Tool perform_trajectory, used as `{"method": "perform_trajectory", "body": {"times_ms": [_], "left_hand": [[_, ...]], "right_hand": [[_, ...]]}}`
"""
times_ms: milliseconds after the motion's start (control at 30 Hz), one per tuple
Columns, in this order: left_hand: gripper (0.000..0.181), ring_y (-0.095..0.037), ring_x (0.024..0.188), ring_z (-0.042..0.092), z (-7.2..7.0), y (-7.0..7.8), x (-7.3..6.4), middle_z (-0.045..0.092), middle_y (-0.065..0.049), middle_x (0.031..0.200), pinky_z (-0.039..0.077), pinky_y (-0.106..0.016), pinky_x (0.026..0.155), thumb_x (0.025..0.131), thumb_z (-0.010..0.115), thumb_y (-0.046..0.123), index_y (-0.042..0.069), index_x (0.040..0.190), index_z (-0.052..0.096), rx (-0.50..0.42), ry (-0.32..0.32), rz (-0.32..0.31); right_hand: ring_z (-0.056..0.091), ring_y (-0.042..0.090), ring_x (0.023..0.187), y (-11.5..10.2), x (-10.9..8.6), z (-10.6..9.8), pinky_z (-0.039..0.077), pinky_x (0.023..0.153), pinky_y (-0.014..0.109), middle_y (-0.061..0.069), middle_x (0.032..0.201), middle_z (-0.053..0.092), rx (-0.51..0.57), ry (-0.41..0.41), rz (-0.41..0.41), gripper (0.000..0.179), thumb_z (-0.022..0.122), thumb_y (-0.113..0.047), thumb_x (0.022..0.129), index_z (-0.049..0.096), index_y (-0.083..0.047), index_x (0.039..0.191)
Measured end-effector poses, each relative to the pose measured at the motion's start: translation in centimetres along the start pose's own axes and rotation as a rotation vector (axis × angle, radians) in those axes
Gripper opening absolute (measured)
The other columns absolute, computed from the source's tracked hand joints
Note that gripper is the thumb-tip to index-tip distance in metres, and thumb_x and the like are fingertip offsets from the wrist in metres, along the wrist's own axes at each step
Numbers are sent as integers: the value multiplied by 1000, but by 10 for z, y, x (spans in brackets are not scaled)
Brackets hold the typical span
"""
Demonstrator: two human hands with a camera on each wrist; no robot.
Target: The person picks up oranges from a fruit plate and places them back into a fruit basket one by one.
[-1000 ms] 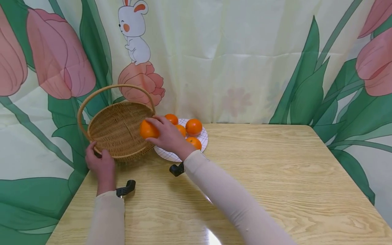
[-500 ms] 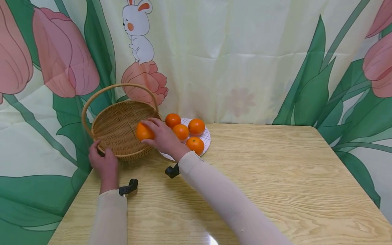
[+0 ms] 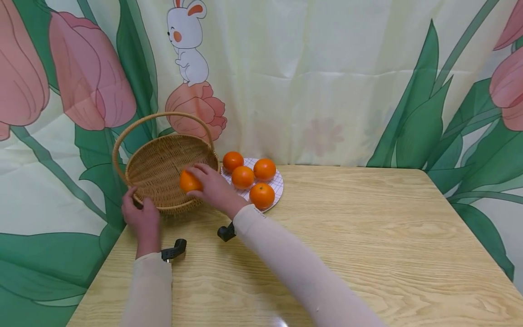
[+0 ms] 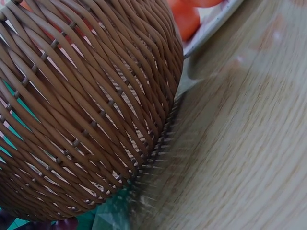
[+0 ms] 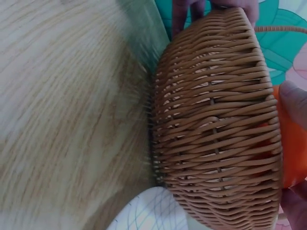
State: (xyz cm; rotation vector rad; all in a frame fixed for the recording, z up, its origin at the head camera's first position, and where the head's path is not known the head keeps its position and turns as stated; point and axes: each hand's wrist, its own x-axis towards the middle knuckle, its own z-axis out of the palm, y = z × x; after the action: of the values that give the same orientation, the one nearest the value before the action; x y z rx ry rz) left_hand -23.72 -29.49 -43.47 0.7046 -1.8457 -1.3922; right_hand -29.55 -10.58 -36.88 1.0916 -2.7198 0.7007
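In the head view, a round wicker basket [image 3: 153, 170] with a tall arched handle stands at the left of the table. My left hand [image 3: 143, 222] grips its near left rim. Over the basket's opening, my right hand [image 3: 214, 188] holds an orange [image 3: 189, 180] between thumb and fingers. The right wrist view shows the same orange [image 5: 292, 148] just inside the rim, with the woven wall [image 5: 216, 120] in front of part of it. Woven basket side [image 4: 96, 96] fills much of the left wrist view; the left hand's grip is mostly out of that frame.
Right behind my right hand, a white plate [image 3: 278, 186] with a grid pattern carries several more oranges [image 3: 262, 195]. The plate's edge lies close to the basket. A wooden table [image 3: 367, 227] spreads to the right, and a printed curtain [image 3: 327, 91] hangs behind.
My right hand has carried the orange a little left and down, further over the basket, baring more of the plate. My left hand keeps its grip on the rim. The head view has shifted slightly.
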Motion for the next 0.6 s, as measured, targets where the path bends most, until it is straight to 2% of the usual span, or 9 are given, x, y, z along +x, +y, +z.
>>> {"method": "perform_trajectory", "body": {"times_ms": [233,600], "left_hand": [[42,-16,118,40,0,0,1,38,-5,134,40,-37,96,89,40,15,25,129,45,-24,-10,-13],[41,-17,114,42,0,2,-1,41,-6,131,40,-34,91,88,41,13,23,128,47,-36,10,16]], "right_hand": [[47,17,118,-2,3,6,39,100,29,0,140,36,-36,-32,-18,64,57,-46,82,34,-27,139],[46,16,120,-4,3,0,39,100,29,2,142,36,-92,-109,-36,60,53,-45,86,34,-26,139]]}}
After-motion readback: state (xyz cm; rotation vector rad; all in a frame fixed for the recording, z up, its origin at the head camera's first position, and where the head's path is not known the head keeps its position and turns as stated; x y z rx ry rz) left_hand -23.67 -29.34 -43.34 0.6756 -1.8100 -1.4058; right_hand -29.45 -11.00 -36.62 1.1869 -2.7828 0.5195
